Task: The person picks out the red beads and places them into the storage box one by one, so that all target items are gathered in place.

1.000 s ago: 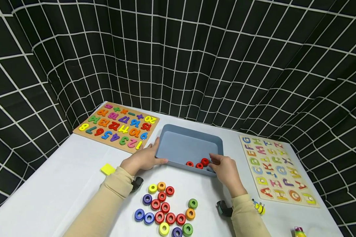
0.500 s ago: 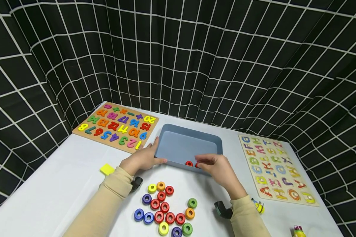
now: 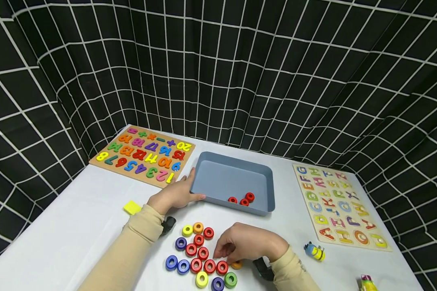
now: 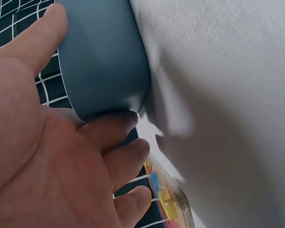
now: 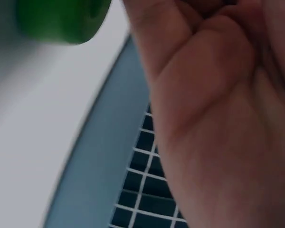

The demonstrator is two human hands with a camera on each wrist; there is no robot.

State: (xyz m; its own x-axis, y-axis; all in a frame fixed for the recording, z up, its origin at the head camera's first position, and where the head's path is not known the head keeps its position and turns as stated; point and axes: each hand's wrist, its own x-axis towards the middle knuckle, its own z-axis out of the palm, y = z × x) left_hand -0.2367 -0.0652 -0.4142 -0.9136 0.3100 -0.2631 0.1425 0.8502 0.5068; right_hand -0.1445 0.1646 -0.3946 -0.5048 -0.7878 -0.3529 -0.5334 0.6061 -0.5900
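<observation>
A blue-grey tray [image 3: 236, 169] lies on the table in the head view, with several red wooden rings [image 3: 244, 202] in its near right part. My left hand [image 3: 175, 195] holds the tray's near left corner, thumb along the front wall and fingers along the left side. Nearer to me, over the loose coloured rings, is my right hand [image 3: 249, 242]. Its fingers point down beside a red ring [image 3: 221, 268], thumb and forefinger apart, and I see nothing between them. An orange ring [image 3: 236, 264] is partly covered by that hand. In the right wrist view a green ring [image 5: 61, 21] shows blurred.
Blue, purple, yellow and red rings [image 3: 191, 249] lie loose in front. A number board [image 3: 142, 155] stands back left, a letter board [image 3: 340, 206] right. A yellow pad [image 3: 132, 207] lies left; a bee toy [image 3: 315, 251] and another small toy [image 3: 367, 283] lie right.
My right hand has left the rings in the tray and come toward me, over the loose rings on the table. The left hand stays at the tray corner.
</observation>
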